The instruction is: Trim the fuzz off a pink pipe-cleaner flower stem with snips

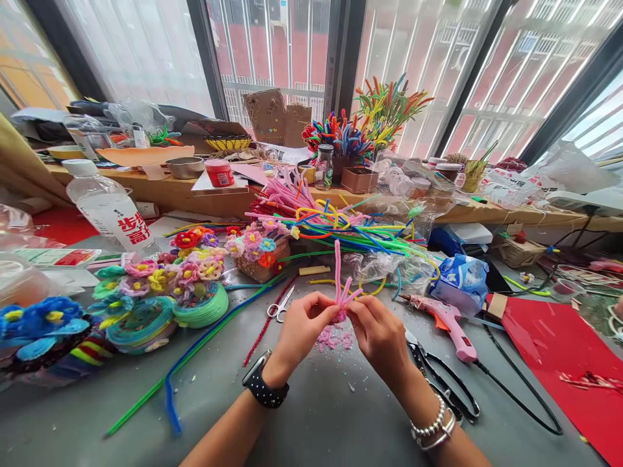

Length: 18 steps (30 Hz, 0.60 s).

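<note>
Both hands meet over the grey table (302, 415) and pinch a pink pipe cleaner (337, 269) that sticks up between them. My left hand (302, 327), with a black watch on the wrist, is closed on its lower part. My right hand (377, 334), with bead bracelets on the wrist, is closed on it from the other side. Short pink ends fan out above the fingers. Pink fluff scraps (333, 338) lie on the table just beyond the hands.
Small scissors (280, 306) lie left of the hands, black scissors (440, 376) and a pink glue gun (445, 321) with its black cord to the right. Finished pipe-cleaner flowers (165, 275) sit left, loose pipe cleaners (341, 227) behind, red paper (564, 363) right, a water bottle (109, 207) far left.
</note>
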Available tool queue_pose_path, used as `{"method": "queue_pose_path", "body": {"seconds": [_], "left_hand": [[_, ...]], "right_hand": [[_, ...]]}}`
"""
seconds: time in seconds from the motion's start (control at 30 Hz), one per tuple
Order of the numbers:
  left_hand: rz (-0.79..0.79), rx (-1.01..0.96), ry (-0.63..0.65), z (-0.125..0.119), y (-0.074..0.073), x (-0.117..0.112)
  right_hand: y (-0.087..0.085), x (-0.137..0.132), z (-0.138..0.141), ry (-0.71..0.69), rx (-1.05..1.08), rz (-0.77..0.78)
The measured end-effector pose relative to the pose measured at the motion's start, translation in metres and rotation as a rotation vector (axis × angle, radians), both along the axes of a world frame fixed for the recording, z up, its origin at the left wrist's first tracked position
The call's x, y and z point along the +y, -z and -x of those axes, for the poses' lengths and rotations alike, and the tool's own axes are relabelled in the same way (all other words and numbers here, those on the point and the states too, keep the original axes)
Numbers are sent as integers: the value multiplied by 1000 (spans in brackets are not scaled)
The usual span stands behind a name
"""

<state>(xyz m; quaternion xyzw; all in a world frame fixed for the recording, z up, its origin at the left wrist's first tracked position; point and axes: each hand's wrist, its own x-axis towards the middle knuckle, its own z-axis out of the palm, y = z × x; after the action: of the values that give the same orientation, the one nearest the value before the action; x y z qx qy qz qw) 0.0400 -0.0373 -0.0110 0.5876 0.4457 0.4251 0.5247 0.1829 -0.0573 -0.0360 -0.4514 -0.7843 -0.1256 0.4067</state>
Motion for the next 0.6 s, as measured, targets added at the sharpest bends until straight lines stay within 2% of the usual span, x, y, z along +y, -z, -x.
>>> {"method": "queue_pose_path", "body": {"seconds": [0.23, 0.33, 0.47, 0.53, 0.6], "left_hand": [[-502, 276, -113, -3, 6, -5], [-618, 345, -136, -3, 8, -7], [-606, 324, -121, -1, 5, -8], [-502, 259, -108, 0, 3, -6], [-305, 148, -70, 0, 2, -4]], "right_hand": [[0, 0, 6, -30, 360, 292], [-1, 0, 7, -57, 454, 364], [-4, 2, 8, -86, 521, 409], [-4, 2, 8, -88, 519, 411], [-4, 3, 7, -85, 492, 389]]}}
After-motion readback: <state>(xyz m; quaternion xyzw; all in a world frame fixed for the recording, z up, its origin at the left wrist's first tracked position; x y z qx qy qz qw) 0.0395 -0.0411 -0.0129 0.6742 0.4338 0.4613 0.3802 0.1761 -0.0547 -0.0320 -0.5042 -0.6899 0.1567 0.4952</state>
